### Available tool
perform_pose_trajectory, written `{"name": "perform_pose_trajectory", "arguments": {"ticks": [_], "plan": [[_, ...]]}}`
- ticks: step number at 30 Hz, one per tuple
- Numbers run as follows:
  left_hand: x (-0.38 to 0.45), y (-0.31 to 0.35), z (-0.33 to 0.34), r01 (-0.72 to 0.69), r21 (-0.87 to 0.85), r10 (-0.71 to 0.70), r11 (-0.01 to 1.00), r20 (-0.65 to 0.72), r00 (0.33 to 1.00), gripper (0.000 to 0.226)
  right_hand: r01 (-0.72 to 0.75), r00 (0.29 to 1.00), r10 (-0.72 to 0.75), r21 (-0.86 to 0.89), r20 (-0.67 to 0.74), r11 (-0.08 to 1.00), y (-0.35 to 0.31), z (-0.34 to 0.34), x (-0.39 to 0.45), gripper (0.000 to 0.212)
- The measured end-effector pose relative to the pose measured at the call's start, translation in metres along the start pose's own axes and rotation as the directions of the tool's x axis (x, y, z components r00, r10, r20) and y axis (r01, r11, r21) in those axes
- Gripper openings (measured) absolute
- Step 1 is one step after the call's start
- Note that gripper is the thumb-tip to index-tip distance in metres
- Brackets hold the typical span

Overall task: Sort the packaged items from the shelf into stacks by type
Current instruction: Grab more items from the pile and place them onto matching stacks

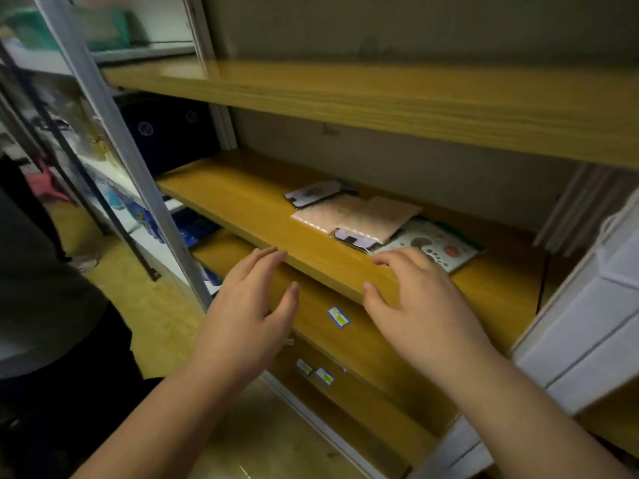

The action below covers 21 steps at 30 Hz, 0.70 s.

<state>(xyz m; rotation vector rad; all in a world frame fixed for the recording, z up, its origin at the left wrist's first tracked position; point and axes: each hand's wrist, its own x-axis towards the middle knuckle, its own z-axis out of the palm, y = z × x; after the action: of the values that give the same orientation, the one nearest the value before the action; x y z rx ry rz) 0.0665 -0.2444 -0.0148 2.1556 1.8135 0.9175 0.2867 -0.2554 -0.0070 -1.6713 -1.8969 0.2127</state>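
Head view: a loose pile of flat packets [377, 219] is seen on the middle shelf [242, 205], toward its right half, nothing sorted into stacks yet.
Packets counted: two pinkish beige packs [356, 216] lying side by side, two dark-edged cards [313, 194] (one behind, one [356, 238] tucked under the beige pair), one pale sheet with round shapes [446, 245] at the right; five can be made out, more may be hidden beneath.
Right hand [418, 299]: held with fingers spread and relaxed, fingertips at the shelf's front edge just short of the pale sheet, nothing gripped.
Left hand [252, 305]: likewise spread, fingertips at the shelf edge, well left of the pile, nothing held.
Risk, overlap: the tucked card could be dragged along if the beige packs are lifted, and dropped.
Risk, edge: the pale sheet lies near the front lip; a clumsy pull could send it to the lower shelf [363, 344].
Risk, mixing: the two cards look alike but blurred; types could be misjudged.
Lower shelf: three small blue-and-yellow labels [339, 317] are seen on its boards.
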Motion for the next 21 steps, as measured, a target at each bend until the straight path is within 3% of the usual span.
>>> {"name": "perform_pose_trajectory", "arguments": {"ticks": [7, 15, 21], "plan": [[0.063, -0.023, 0.036, -0.076, -0.058, 0.081, 0.995, 0.101, 0.992, 0.062, -0.117, 0.992, 0.119, -0.054, 0.037, 0.992, 0.012, 0.019, 0.028, 0.046], [0.155, -0.06, 0.077, -0.151, -0.204, 0.197, 0.967, 0.231, 0.953, 0.055, -0.307, 0.952, 0.306, -0.147, -0.033, 0.94, 0.016, 0.036, 0.06, 0.049], [0.246, -0.087, 0.104, -0.198, -0.082, 0.211, 0.977, 0.205, 0.956, 0.055, -0.402, 0.915, 0.387, -0.177, -0.114, 0.898, 0.005, 0.053, 0.084, 0.045]]}}
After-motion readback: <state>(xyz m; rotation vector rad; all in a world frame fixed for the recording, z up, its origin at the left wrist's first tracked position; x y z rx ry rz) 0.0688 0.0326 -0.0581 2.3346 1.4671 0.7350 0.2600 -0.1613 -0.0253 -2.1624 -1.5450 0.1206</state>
